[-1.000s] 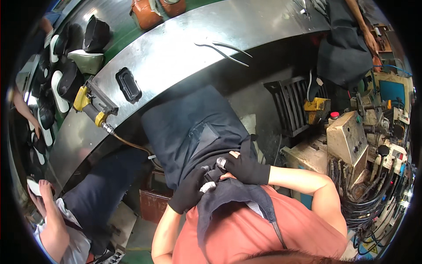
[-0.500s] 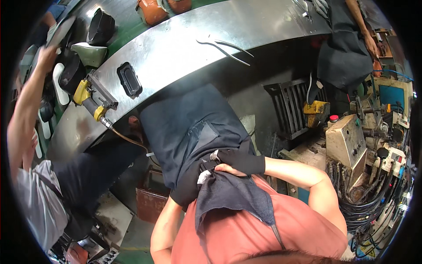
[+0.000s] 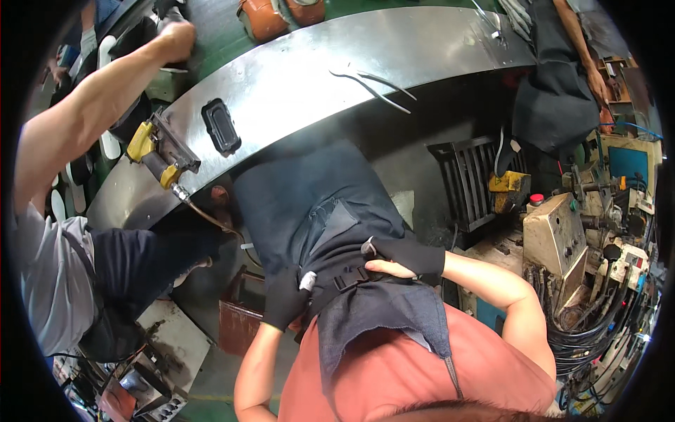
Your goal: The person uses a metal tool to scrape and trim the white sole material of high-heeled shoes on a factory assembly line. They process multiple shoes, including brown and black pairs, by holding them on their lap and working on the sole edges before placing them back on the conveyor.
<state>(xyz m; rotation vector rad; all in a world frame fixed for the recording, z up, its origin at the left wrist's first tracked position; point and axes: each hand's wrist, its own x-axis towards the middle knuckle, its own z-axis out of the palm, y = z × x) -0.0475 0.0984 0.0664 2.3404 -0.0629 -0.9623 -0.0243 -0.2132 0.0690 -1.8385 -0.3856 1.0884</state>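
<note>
Around my waist a dark apron (image 3: 295,179) hangs over my lap, its bib folded down at the front. A black plastic buckle (image 3: 349,279) sits joined on the black waist strap (image 3: 325,290). My right hand (image 3: 408,257), in a black glove with bare or white-wrapped fingertips, rests against the strap just right of the buckle. Its thumb and a finger are spread apart. Left of the buckle, my left hand (image 3: 285,297), gloved alike, lies at the side of my waist. One white-wrapped tip shows on the strap; its other fingers are hidden.
Pliers (image 3: 373,88), a black tray (image 3: 221,126) and a yellow air nailer (image 3: 160,151) with a hose lie on the metal bench (image 3: 281,70). A co-worker's arm (image 3: 98,105) reaches across at left. Machinery with cables (image 3: 562,232) stands at right.
Both hands have parted from the buckle, the left moving left and the right moving right, baring it. The co-worker's arm has swung across to the right.
</note>
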